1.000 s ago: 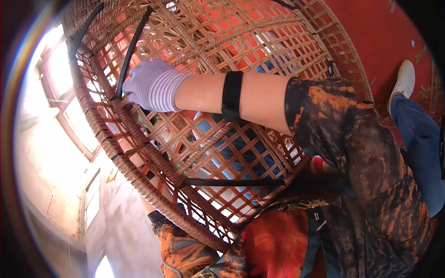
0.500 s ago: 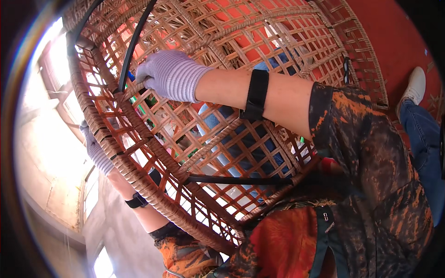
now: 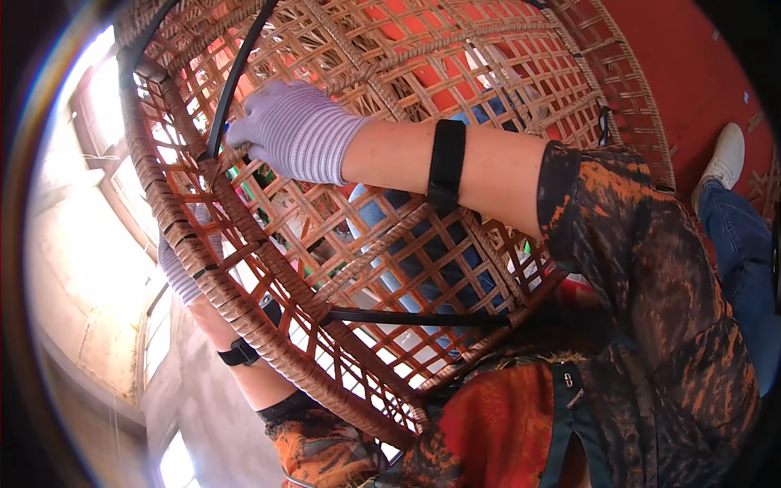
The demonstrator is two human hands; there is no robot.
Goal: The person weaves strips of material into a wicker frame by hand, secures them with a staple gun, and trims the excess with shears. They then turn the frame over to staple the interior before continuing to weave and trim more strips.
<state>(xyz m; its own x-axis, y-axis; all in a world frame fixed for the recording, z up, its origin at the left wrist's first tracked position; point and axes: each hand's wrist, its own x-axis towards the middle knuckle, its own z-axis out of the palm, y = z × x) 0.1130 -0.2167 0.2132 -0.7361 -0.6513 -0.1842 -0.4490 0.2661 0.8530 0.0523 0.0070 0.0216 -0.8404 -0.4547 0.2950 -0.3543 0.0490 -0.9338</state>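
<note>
The gloved right hand (image 3: 297,130) pinches a strand against the brown woven rattan basket frame (image 3: 244,268) beside its black metal rod (image 3: 236,81), while the gloved left hand (image 3: 181,264) grips the near-left rim from outside to steady it.

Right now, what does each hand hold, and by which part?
Right hand pinches the black rod inside the woven rattan frame; left hand grips its wrapped rim from outside.

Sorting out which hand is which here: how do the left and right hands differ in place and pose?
The right hand lies inside the wicker frame, fully in view, fingers at a black rod. The left hand sits outside, behind the rim, mostly hidden by weave. Both wear pale knit gloves and dark wristbands.
</note>
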